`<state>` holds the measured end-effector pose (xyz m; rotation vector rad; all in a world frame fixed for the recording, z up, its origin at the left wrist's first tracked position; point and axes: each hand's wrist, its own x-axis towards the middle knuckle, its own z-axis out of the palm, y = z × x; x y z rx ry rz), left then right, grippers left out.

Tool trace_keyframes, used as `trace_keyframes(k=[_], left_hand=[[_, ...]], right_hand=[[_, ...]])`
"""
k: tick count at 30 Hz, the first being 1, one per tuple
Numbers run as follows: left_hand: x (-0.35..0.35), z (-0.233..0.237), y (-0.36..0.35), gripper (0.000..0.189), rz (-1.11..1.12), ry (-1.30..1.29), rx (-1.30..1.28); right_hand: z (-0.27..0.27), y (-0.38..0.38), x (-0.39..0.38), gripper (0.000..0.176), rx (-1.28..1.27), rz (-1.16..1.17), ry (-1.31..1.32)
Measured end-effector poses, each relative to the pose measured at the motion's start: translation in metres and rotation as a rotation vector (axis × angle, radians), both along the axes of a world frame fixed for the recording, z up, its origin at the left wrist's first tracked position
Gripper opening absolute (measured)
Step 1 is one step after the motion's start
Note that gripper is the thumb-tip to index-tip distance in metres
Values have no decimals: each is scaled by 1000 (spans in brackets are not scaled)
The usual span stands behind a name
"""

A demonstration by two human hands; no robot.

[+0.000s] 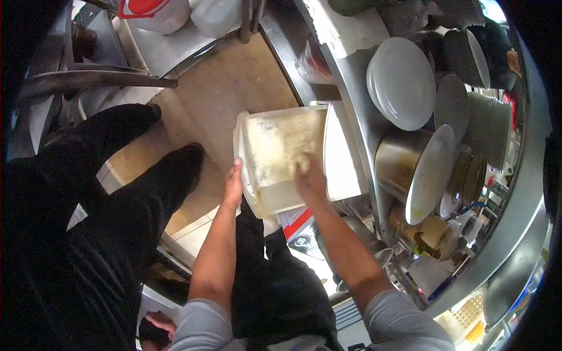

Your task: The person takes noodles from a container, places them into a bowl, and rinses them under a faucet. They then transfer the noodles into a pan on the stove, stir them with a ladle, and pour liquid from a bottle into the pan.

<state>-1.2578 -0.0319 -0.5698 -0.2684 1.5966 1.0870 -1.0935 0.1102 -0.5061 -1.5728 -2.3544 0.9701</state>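
Observation:
My left hand [233, 186] grips the near-left rim of a translucent plastic container [263, 199], thumb up along its edge. The container is tilted toward me over the floor, and pale, yellowish stuff shows against its inside. My right hand [311, 182] reaches over the container's right part, fingers bent down into it and smeared by motion; I cannot tell whether they hold anything. Right beside the container, a smooth white panel [344, 155] curves along its right side.
White plates [401, 85] are stacked on the metal shelf [360, 99] at right, near a metal pot [401, 161] and an upright plate [430, 175]. A person in black trousers [158, 193] stands close at left. A red-rimmed white bucket [161, 17] sits at upper left.

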Motion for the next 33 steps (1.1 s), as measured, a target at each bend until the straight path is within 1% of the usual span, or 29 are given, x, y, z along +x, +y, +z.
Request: trace_keyframes(k=[2,3,4,5,7,8,9,11,12,13,15,16,18,19,21,22,23,24,25,27,28,29,30,31,33], left_hand=[[8,3,4,81,-30,0,-29],[9,3,5,81,-54,7,-64],[9,-3,0,80,-119,-55,-60],[10,-9,-5,80,-130,-53,-65],[18,-20,-12,80,-107,-87,-33],[17,-14,-13,80,-145,-55,-79],[18,-8,-10,80,-150,-55,-81],[23,-3,-8,79,-62,-31,-71],[22,-3,-8,79,-58,-33,-72],[23,-6,-10,79,-84,-54,-73],[22,-11,-13,79,-101,-76,-72],[20,-11,-12,78,-119,-94,-85],[19,-7,-15,78,-127,-114,-103],[15,3,-10,76,-160,-74,-103],[16,9,-7,75,-187,-36,-104],[20,6,-9,74,-177,58,-86],[21,7,-9,73,-168,153,-66],[23,9,-10,73,-164,156,-66],[25,15,-11,69,-188,302,-76],[29,29,-12,64,-239,593,-93],[32,37,-10,64,-263,738,-102],[32,46,-6,65,-287,885,-109],[34,54,-1,72,-307,938,77],[35,69,11,72,-308,942,79],[40,93,38,76,-494,810,333]], right_hand=[[-31,-12,-8,42,-247,149,-341],[-48,-9,-6,42,-243,142,-338],[-71,-5,0,42,-58,212,-424],[-83,1,-2,42,124,280,-508],[-103,26,-6,50,275,336,-719],[-107,32,-4,54,374,416,-799],[-110,38,-4,54,370,412,-799],[-115,55,-5,52,-26,566,-1028],[-144,52,12,49,46,592,-1044],[-142,52,9,46,119,615,-1060],[-122,44,21,38,98,672,-968],[-115,39,25,38,100,676,-969],[-99,29,33,28,379,563,-697],[-88,29,31,28,384,565,-696],[-54,32,25,45,109,609,-672],[-37,33,21,45,111,613,-670],[-22,35,17,48,10,581,-589],[-6,36,12,52,-91,549,-507],[4,34,12,52,-89,551,-503],[25,32,12,48,128,495,-293],[39,37,8,48,130,494,-290],[55,44,2,47,-24,460,-294],[65,50,-1,47,-176,423,-296],[68,53,0,47,-174,420,-292],[71,57,5,53,-292,366,-225]])
